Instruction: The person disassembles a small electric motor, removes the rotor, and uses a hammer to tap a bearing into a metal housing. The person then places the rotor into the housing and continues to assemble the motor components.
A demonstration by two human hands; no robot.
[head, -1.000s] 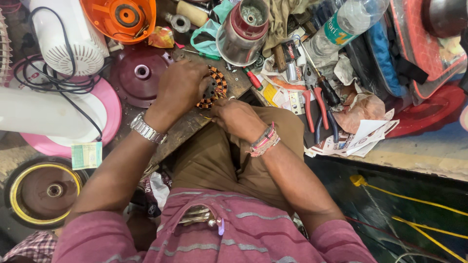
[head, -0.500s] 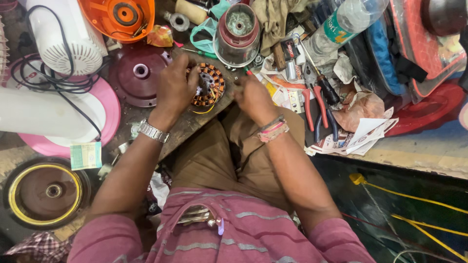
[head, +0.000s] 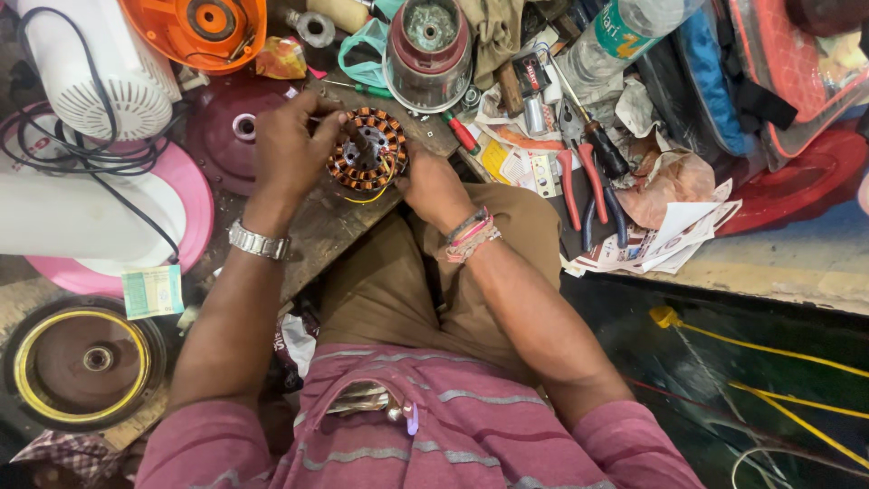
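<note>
Both hands grip a round motor stator [head: 367,150] ringed with shiny copper-wire coils, resting on the scuffed wooden worktop [head: 330,226]: the left hand [head: 288,145] curls around its left rim, the right hand [head: 433,184] closes on its lower right edge. Just beyond them stands a cylindrical maroon-and-metal motor housing [head: 428,41]; right of the right hand lie red-handled pliers [head: 579,177].

1 copper-wound motor stator [head: 367,151] lies between 2 hands, left hand [head: 288,145] and right hand [head: 433,186]. Around the stator: 1 maroon motor housing [head: 427,41] above it, 1 orange cover [head: 195,27] to its upper left, 1 plastic bottle [head: 615,36] and 1 pair of red-handled pliers [head: 579,177] to its right, 1 wristwatch [head: 259,242] below-left.
</note>
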